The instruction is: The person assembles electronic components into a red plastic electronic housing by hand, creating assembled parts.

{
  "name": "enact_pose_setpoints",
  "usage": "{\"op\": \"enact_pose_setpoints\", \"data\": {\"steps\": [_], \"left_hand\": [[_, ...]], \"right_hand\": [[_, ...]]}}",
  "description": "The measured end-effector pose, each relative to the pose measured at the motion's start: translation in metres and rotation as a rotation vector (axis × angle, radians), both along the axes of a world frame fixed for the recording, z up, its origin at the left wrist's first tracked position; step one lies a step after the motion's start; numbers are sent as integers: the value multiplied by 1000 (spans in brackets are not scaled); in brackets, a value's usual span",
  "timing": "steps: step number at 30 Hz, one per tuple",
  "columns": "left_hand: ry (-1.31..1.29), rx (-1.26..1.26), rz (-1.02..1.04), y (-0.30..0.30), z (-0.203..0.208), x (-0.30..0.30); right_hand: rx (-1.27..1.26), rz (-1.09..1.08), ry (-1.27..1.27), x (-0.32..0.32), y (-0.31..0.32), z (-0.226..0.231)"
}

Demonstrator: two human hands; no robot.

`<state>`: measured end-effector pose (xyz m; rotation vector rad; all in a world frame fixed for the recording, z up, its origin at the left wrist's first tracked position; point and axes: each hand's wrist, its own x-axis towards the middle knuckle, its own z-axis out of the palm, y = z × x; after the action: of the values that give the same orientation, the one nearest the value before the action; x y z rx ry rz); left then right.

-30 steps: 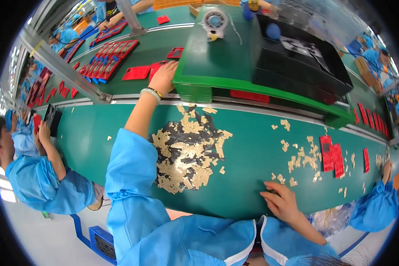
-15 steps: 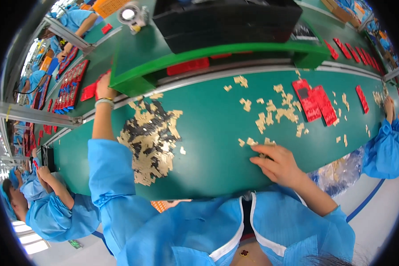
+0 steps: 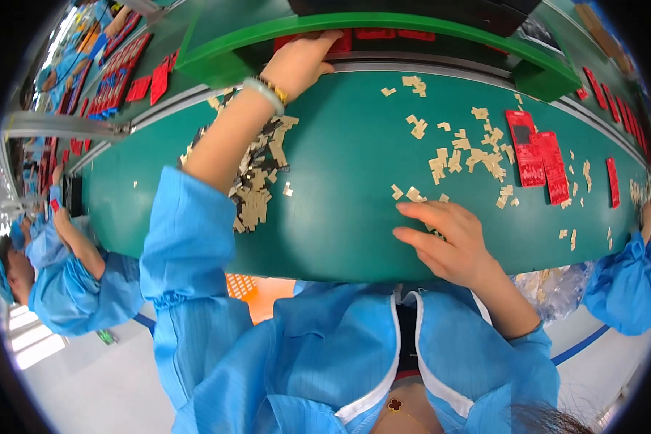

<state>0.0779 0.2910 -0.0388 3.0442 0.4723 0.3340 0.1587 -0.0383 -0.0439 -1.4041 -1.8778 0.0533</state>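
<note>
My left hand (image 3: 300,66) reaches in under the green shelf. Its fingers are apart, at a flat red part (image 3: 341,45) lying there, and I see no grip on it. Below that forearm, which covers some of it, spreads a heap of small cream and black pieces (image 3: 257,195). My right hand (image 3: 452,242) hovers low over the green tabletop (image 3: 333,217), thumb and fingers apart. Just beyond its fingertips lie a few cream L-shaped pieces (image 3: 414,194); others are partly hidden beneath the hand. Two red rectangular parts (image 3: 532,155) lie overlapping farther right.
The green raised shelf (image 3: 231,40) spans the far side, carrying a black box (image 3: 412,9). Loose cream pieces (image 3: 477,155) scatter before the red parts. Red parts (image 3: 148,87) lie far left beside a filled tray (image 3: 123,69). Co-workers sit at both sides; an orange basket (image 3: 242,286) is below the near edge.
My left hand has left the red part at the far left and moved right, under the shelf. The right hand stays nearly in place. The whole view has shifted.
</note>
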Motion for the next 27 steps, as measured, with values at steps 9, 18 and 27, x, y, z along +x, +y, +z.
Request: {"op": "enact_pose_setpoints", "data": {"steps": [9,18,27], "left_hand": [[-203,-3,83,20,-41,-6],[-44,-257,-541,-76,-22,-53],[-86,-359,43,-62,6,-156]], "right_hand": [[-23,47,6,-4,4,-11],[-94,-66,-139,-8,17,-7],[-326,10,-269,-11,10,-13]]}}
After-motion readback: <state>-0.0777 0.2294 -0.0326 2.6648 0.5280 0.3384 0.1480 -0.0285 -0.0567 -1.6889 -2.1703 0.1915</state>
